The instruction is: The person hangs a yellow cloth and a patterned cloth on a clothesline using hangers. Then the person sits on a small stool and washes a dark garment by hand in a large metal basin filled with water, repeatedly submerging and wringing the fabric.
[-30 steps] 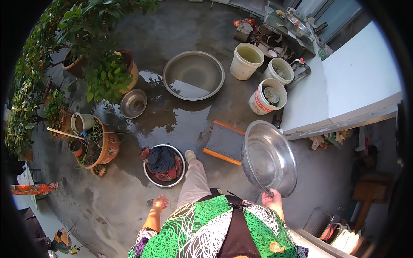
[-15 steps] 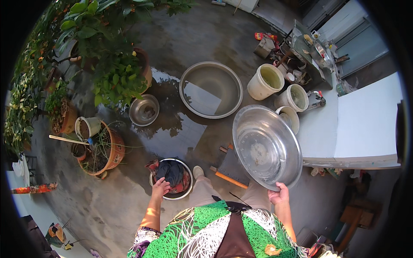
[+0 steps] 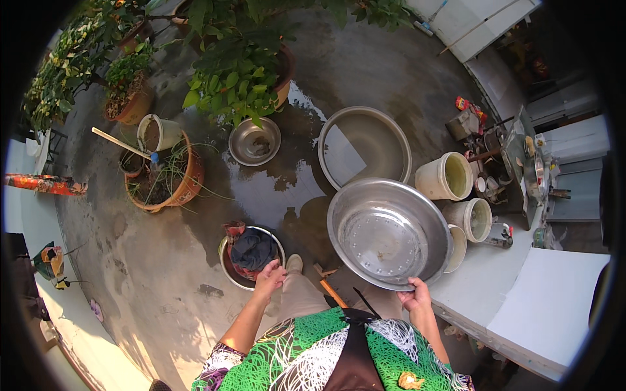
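damp floor [image 3: 267,199], round metal basin [image 3: 390,236] in hand [image 3: 417,297]

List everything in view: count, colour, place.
Held basin: 1, silver, centre
Large basin: 1, silver, upper centre
Small basin: 1, silver, left of large basin
Bowl: 1, silver, lower centre
Cloths: count unclear, dark and red, in bowl
Buckets: 3, whitish, right
Pots: several, mostly terracotta, left
Plants: several, green, upper left
Wood strip: 1, orange, lower centre
Ledge: 1, white, right
Clutter: uncounted, mixed, upper right
Trousers: 1 pair, beige, lower centre
Top: 1, green and white, lower edge
Left hand: 1, bare, near bowl
Right hand: 1, bare, gripping held basin
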Action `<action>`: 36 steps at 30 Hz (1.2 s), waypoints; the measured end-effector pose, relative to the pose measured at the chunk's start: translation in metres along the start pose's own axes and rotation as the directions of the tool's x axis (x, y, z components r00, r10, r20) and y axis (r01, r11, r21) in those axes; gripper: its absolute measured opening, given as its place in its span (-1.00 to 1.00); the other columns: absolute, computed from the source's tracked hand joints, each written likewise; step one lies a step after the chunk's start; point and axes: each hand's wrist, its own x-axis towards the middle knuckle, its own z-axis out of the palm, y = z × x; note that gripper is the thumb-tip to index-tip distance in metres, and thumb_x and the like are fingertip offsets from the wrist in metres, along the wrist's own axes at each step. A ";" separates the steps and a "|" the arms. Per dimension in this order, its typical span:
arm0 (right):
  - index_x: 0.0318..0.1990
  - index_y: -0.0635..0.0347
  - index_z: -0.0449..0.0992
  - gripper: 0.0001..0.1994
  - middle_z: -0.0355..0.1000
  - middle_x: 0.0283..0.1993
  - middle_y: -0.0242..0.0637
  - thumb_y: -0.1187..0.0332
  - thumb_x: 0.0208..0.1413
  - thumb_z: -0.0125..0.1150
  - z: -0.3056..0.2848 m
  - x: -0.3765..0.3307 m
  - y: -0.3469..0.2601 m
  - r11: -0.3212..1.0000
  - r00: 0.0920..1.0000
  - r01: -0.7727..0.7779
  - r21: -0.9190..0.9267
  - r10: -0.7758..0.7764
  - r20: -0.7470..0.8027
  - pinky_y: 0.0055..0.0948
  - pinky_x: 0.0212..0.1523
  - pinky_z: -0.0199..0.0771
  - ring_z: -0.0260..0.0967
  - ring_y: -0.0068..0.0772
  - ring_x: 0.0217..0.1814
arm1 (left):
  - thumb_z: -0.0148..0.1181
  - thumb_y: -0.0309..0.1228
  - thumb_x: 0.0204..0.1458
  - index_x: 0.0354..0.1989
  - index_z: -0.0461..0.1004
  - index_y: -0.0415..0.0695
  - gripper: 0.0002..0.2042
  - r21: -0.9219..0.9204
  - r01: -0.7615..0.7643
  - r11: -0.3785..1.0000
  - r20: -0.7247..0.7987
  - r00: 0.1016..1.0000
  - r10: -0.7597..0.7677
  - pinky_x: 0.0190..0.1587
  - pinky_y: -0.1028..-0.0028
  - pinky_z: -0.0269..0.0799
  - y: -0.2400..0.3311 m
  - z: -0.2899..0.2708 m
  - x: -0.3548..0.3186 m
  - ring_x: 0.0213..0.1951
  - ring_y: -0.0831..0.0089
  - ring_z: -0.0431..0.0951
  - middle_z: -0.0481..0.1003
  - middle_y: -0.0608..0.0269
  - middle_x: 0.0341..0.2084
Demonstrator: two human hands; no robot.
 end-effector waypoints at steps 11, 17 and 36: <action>-0.26 0.23 0.44 -0.83 0.46 -0.35 -0.22 0.36 0.03 0.19 0.148 0.119 -0.069 0.763 0.926 0.048 -0.645 0.208 0.315 -0.21 -0.39 0.55 0.46 -0.27 -0.45 | 0.30 0.10 -0.12 0.38 -0.31 0.01 0.04 -0.605 0.174 0.777 0.106 0.985 -0.138 0.18 -0.06 0.14 0.020 0.192 0.053 0.27 -0.08 0.07 0.00 0.03 0.31; -0.19 0.35 0.44 -0.75 0.48 -0.30 -0.12 0.37 0.02 0.21 0.186 0.168 -0.060 0.644 0.890 0.143 -0.752 0.248 0.382 -0.38 -0.52 0.58 0.49 -0.32 -0.42 | 0.26 -0.23 0.00 0.06 0.29 -0.15 -0.51 -0.851 0.194 0.489 0.003 0.932 -0.364 0.12 -0.04 0.29 -0.014 0.235 0.126 0.08 0.12 0.39 0.39 0.11 0.03; 0.26 0.29 0.19 -0.45 0.49 -0.17 -0.30 0.28 0.16 0.17 0.170 0.438 0.074 0.523 0.820 0.061 -0.850 0.460 0.341 -0.53 -0.19 0.44 0.42 -0.52 -0.19 | 0.03 -0.59 -0.02 -0.12 0.34 -0.29 -0.75 -0.929 -0.206 0.308 -0.339 0.809 -0.480 0.13 0.15 0.38 -0.139 0.144 0.428 -0.01 0.16 0.44 0.43 0.09 -0.08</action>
